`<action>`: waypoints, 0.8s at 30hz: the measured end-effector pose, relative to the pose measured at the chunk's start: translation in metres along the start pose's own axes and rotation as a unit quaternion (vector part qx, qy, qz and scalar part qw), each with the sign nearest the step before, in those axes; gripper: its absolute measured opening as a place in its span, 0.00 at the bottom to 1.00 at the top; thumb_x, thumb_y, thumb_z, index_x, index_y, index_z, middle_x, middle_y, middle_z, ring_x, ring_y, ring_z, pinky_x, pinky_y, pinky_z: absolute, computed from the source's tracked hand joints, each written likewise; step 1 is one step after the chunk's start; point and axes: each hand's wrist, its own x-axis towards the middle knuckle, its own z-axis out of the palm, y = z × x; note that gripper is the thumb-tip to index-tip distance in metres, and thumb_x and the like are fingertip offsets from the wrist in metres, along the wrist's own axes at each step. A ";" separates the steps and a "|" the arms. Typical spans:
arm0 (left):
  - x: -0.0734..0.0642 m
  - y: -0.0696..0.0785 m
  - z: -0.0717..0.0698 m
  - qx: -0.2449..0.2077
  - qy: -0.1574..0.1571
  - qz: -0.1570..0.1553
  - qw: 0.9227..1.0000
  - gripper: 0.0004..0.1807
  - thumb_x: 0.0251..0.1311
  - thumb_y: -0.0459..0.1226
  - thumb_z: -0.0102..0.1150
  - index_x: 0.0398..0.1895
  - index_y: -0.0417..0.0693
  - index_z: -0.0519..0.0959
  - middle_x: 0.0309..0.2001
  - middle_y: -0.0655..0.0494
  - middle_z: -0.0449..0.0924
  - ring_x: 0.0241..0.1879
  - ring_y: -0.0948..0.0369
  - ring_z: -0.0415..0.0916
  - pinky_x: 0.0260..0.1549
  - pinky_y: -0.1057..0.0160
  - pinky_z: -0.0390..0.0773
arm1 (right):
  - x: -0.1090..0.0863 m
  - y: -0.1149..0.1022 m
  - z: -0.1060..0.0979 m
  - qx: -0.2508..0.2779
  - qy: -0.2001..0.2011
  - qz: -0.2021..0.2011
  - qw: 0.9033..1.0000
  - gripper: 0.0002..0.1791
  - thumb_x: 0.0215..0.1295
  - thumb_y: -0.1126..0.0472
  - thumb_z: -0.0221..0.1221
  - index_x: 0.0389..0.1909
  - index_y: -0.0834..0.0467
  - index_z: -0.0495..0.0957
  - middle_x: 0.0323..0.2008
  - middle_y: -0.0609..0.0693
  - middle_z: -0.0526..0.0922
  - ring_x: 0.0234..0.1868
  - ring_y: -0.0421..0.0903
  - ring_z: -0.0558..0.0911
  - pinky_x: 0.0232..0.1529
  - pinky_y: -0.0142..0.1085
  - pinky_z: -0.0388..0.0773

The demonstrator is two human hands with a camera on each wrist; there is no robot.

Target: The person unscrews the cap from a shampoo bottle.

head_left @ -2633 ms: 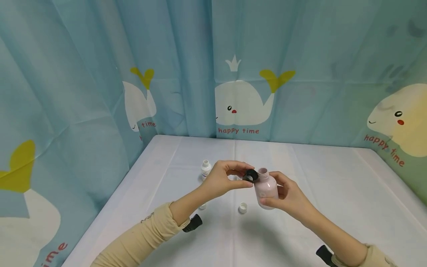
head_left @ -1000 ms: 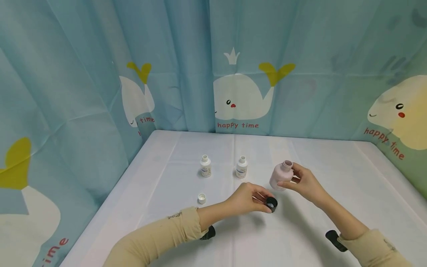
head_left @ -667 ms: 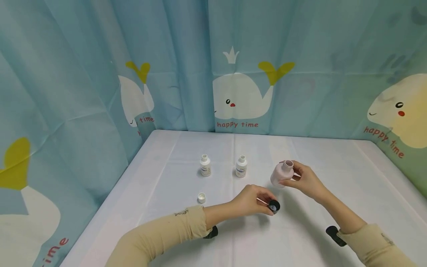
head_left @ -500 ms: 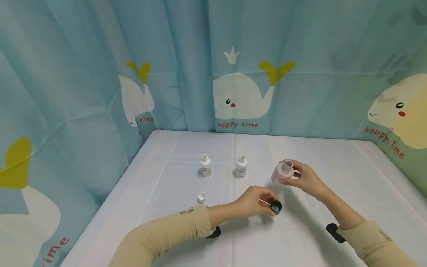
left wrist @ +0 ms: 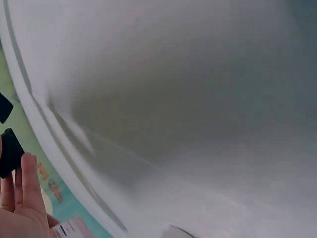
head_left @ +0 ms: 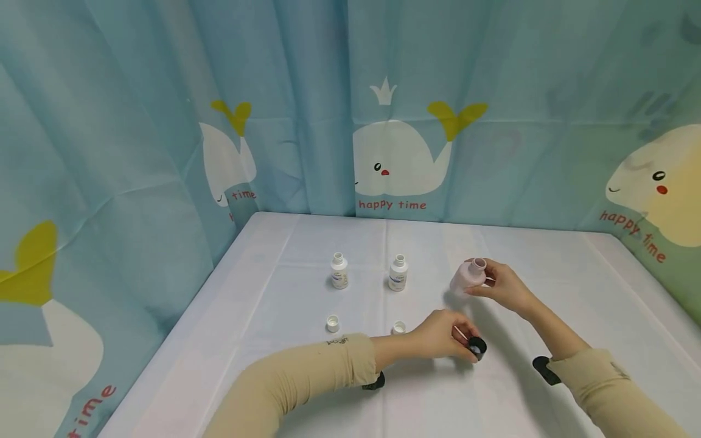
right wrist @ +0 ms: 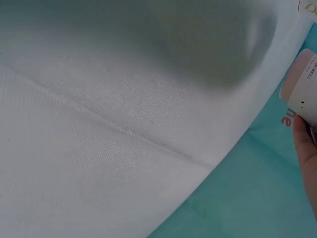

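Note:
My left hand (head_left: 440,334) pinches a black bottle cap (head_left: 477,348) between thumb and fingers, its hollow side facing up and outward. In the left wrist view the dark cap (left wrist: 10,153) shows at the far left edge by the fingertips. Farther back, my right hand (head_left: 504,285) grips an uncapped pale pink bottle (head_left: 467,277), tilted with its open neck toward the upper right. The right wrist view catches the label side of that bottle (right wrist: 303,89), with a finger against it. The cap is apart from the bottle, nearer to me.
Two small white bottles (head_left: 339,271) (head_left: 398,273) stand uncapped left of the pink one. Two white caps (head_left: 332,323) (head_left: 398,328) lie in front of them, the right one just behind my left forearm. A patterned blue curtain (head_left: 306,121) hangs behind the white table (head_left: 306,243).
The black cap, first beside the pink bottle's neck, has moved down and right in my left hand. The pink bottle has shifted right and back in my right hand, tilting more.

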 end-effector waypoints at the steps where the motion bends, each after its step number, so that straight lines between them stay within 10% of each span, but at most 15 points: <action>1: 0.002 0.001 0.002 0.007 0.001 -0.003 1.000 0.17 0.44 0.28 0.71 0.40 0.38 0.80 0.38 0.51 0.85 0.30 0.77 0.79 0.32 0.82 0.76 | 0.001 0.002 0.000 -0.006 0.001 0.003 1.000 0.30 0.53 0.70 0.66 0.55 0.77 0.67 0.49 0.72 0.76 0.39 0.21 0.73 0.39 0.19 0.76; 24: 0.022 -0.003 0.020 0.080 0.054 -0.031 0.995 0.18 0.38 0.27 0.75 0.37 0.39 0.82 0.35 0.51 0.86 0.28 0.71 0.80 0.28 0.85 0.72 | 0.011 0.024 -0.001 -0.059 -0.016 0.052 0.997 0.32 0.54 0.65 0.67 0.56 0.77 0.67 0.48 0.71 0.77 0.40 0.31 0.76 0.36 0.22 0.76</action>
